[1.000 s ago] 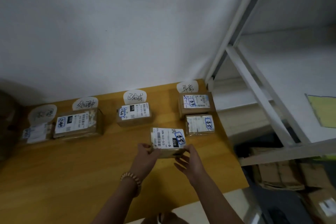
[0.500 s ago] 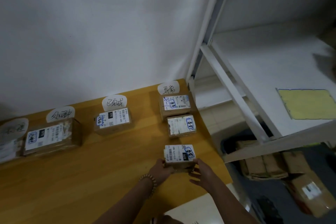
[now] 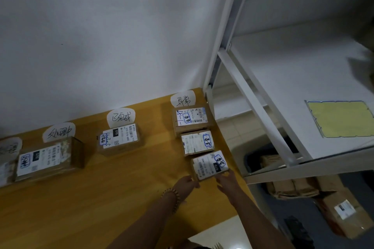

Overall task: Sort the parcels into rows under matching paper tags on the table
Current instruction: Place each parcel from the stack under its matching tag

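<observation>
Head view: table (image 3: pixel 101 208) against wall, paper tags along far edge. Rightmost tag (image 3: pixel 183 98) heads row of three parcels at table's right edge: far parcel (image 3: pixel 191 118), middle parcel (image 3: pixel 198 142), near parcel (image 3: pixel 210 164). Near parcel flat, label up, slightly skewed, just beside middle parcel. Left hand (image 3: pixel 187 183), bead bracelet (image 3: pixel 173 193) on wrist: fingers relaxed, tips touching near parcel's near-left corner. Right hand (image 3: pixel 227 181): fingers spread apart, tips touching its near-right edge

The 处理中 tag (image 3: pixel 58 132), 已完成 tag (image 3: pixel 121 117) and 异常 tag (image 3: pixel 183 100) are readable; the label on the middle parcel (image 3: pixel 119 139) says 070-070-A80.
</observation>
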